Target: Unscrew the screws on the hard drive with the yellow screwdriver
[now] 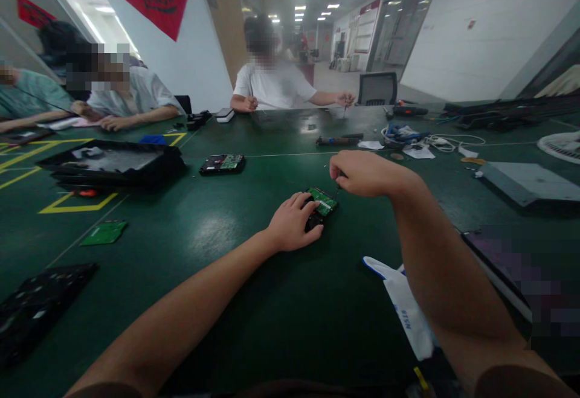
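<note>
My left hand (pixel 292 224) rests on a small black device with a green circuit board (pixel 322 202) on the dark green table (pixel 254 301), fingers curled over its near end, holding it. My right hand (pixel 362 173) is closed in a fist just above and right of the board, gripping a thin dark tool, apparently a screwdriver (pixel 337 190), whose tip points down at the board's right edge.
Another black device with a green board (pixel 223 163) lies farther back. A black tray (pixel 113 165) sits at left, a loose green board (pixel 105 232) nearer. A white glove (pixel 403 307) lies by my right arm. Three seated people work across the table.
</note>
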Action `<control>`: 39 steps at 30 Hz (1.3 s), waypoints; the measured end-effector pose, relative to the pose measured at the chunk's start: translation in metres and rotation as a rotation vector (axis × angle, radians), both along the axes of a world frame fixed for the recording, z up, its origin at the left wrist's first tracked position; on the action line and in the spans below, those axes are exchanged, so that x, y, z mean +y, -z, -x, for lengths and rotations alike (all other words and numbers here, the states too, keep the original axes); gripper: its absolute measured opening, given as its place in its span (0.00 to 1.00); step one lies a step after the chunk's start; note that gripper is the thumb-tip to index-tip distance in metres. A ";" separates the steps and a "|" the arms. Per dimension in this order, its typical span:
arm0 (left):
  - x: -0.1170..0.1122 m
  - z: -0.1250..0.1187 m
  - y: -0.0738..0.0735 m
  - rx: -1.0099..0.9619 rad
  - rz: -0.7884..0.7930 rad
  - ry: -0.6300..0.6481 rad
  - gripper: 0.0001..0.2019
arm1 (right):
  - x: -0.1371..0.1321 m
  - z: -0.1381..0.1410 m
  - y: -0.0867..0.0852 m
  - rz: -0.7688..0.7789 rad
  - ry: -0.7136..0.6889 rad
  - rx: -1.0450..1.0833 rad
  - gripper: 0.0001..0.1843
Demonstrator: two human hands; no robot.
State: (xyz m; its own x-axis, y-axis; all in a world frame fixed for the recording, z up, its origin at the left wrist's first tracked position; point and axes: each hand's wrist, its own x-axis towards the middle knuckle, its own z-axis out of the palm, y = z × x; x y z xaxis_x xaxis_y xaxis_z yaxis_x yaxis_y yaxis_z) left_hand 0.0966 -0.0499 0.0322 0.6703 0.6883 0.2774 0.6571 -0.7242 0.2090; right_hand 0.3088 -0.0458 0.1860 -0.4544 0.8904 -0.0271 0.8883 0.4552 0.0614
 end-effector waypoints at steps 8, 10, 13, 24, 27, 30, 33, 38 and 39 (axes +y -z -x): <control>-0.002 -0.001 -0.002 -0.006 -0.009 -0.010 0.30 | 0.001 0.001 0.001 -0.016 0.019 -0.001 0.14; -0.002 -0.002 -0.003 -0.010 -0.001 -0.008 0.29 | 0.000 0.000 0.000 -0.005 0.051 -0.028 0.12; -0.001 -0.002 -0.004 -0.003 0.005 -0.008 0.29 | -0.002 0.003 -0.002 -0.034 0.196 -0.097 0.17; -0.003 -0.004 -0.002 0.021 -0.013 -0.024 0.30 | -0.004 0.002 -0.004 0.051 0.081 -0.027 0.12; -0.004 -0.005 -0.002 0.021 -0.017 -0.042 0.29 | -0.001 0.005 0.000 -0.053 0.170 -0.057 0.18; -0.004 -0.005 -0.002 0.020 -0.016 -0.037 0.29 | 0.002 0.004 0.001 -0.056 0.119 -0.012 0.18; -0.003 -0.004 -0.003 0.024 -0.011 -0.031 0.29 | 0.001 -0.001 -0.002 0.025 -0.033 0.045 0.12; -0.003 -0.004 -0.003 0.028 -0.003 -0.032 0.30 | 0.002 -0.003 -0.003 -0.002 0.078 -0.024 0.13; -0.003 -0.004 -0.003 0.025 -0.006 -0.032 0.30 | 0.002 -0.002 -0.002 -0.034 0.131 -0.055 0.16</control>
State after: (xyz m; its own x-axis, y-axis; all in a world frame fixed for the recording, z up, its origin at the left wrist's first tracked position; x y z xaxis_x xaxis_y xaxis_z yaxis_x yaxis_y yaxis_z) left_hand 0.1002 -0.0526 0.0351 0.6546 0.7080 0.2650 0.6851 -0.7038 0.1880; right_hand 0.3109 -0.0435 0.1879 -0.3327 0.9429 -0.0172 0.9349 0.3322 0.1247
